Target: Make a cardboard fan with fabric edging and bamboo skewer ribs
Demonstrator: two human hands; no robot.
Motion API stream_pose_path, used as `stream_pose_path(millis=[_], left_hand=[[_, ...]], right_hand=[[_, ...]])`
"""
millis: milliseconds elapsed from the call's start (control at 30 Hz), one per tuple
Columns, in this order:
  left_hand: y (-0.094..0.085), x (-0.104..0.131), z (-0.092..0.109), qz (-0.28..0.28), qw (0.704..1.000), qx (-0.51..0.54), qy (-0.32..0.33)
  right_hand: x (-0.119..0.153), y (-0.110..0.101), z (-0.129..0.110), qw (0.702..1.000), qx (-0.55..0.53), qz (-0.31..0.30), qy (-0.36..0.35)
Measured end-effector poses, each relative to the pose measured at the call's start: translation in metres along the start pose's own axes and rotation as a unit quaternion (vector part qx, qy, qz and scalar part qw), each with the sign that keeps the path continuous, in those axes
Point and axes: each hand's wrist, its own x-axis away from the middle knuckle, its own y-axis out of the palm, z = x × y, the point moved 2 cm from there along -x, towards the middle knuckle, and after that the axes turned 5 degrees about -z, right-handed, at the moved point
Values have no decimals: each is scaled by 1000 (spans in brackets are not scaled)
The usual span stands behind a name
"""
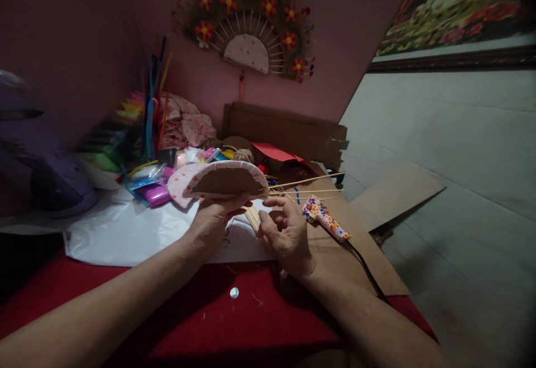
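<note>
My left hand (213, 220) is closed on the lower edge of a half-round cardboard piece (228, 181), its rim wrapped in pink dotted fabric. The piece is tilted, with bare brown cardboard facing me. Thin wooden sticks (307, 192) stick out to the right from its right end. Just below that end is my right hand (287, 228), its fingers half curled and thumb and index finger apart, with nothing visible between them. Beneath the hands lies a bundle of more sticks (252, 215), partly hidden by my right hand.
A flower-patterned glue gun (326, 218) rests on a cardboard sheet (335, 262) at the right. Colourful packets (157, 192), twine (243, 156) and red paper (276, 152) lie behind. White plastic (121, 234) covers part of the red cloth (188, 306). A decorated fan (247, 27) hangs above.
</note>
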Motion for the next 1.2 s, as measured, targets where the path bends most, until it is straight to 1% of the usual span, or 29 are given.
stream_pose_path(millis=[133,300,433,567,733,900,1033,1133,1200], left_hand=[[-1,-1,-1,8,1000,-7,9],[-2,-2,-1,13,1000,-15,16],[-2,-2,-2,17,999,-19,20],[-2,-1,-2,22,999,-25,17],[-2,-2,-1,25,999,-21,22],[-1,-2,0,24,999,-19,20],[0,0,0,35,999,-26,15],[1,1,1,38,999,-17,13],[2,1,1,40,999,-14,13]], right_hand=[[-1,-3,3,997,60,51,-20],[-2,-1,4,999,29,29,4],[-2,-1,1,997,63,38,-7],[-2,-1,-3,999,43,21,7],[-1,-2,-2,996,74,48,-2],[0,0,-2,998,49,14,21],[1,0,-3,997,72,22,12],[1,0,-3,998,61,3,25],[1,0,-4,998,57,0,24]])
